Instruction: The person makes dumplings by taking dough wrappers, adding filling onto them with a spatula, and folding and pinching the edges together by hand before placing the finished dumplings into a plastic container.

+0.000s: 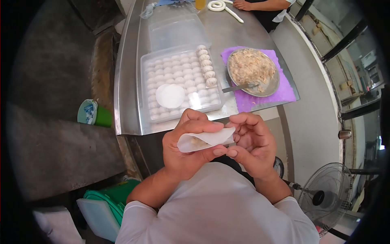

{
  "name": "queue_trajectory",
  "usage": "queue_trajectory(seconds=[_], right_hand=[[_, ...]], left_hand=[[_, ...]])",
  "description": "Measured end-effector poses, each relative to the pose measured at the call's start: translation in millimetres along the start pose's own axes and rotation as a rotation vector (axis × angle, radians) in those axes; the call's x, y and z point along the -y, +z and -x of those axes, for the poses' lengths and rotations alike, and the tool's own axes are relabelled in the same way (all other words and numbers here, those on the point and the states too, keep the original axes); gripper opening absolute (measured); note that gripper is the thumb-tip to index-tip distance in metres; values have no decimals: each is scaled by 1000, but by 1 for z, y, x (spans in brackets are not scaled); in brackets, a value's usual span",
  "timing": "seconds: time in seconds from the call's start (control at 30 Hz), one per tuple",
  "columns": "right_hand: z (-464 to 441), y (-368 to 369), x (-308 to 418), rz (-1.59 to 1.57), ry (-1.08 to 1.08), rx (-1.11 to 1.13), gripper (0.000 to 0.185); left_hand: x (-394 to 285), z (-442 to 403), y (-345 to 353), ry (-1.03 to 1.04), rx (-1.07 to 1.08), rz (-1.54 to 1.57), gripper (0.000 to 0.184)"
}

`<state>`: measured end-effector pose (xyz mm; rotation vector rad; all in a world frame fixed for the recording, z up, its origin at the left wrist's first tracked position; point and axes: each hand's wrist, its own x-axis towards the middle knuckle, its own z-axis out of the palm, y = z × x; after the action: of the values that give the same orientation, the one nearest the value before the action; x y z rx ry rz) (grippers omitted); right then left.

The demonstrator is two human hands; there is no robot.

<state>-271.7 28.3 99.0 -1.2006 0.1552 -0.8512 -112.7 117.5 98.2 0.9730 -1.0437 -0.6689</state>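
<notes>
A thin white dumpling wrapper (221, 137), folded over with some filling (198, 142) showing inside, is held above the table's near edge. My left hand (183, 142) cups it from the left, thumb below and fingers above. At the wrapper's right end, my right hand (258, 142) has its thumb and forefinger curled in on the edge. Beyond my hands lies a plastic tray (143, 87) with rows of pale rounded dumplings. A column of pleated dumplings (207, 67) lines its right side. Round white wrappers (170, 96) rest on top at the front left.
A metal bowl of filling (252, 69) with a flat-handled utensil (239, 87) sits on a purple cloth (286, 91). Another person's hand (242, 5) is beside a dough coil (225, 8) at the back. A fan (327, 195) stands right; a green bin (103, 116) is left.
</notes>
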Motion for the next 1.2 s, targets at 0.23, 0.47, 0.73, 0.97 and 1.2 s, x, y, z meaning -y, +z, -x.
queue_trajectory(seconds=[0.23, 0.47, 0.73, 0.97, 1.2], right_hand=[[7, 14, -12, 374, -170, -9, 25], [3, 25, -5, 147, 6, 8, 17], [-1, 39, 10, 597, -168, 110, 15], [-2, 52, 18, 685, -170, 61, 15], [-1, 56, 15, 757, -206, 123, 17]], left_hand=[[-3, 18, -18, -5, -12, 18, 39], [-22, 22, -25, 42, -6, -205, 38], [-32, 30, -31, -144, -8, 37, 41], [-33, 30, -40, -7, 138, -58, 40], [-27, 34, -45, -26, 77, 21, 37]])
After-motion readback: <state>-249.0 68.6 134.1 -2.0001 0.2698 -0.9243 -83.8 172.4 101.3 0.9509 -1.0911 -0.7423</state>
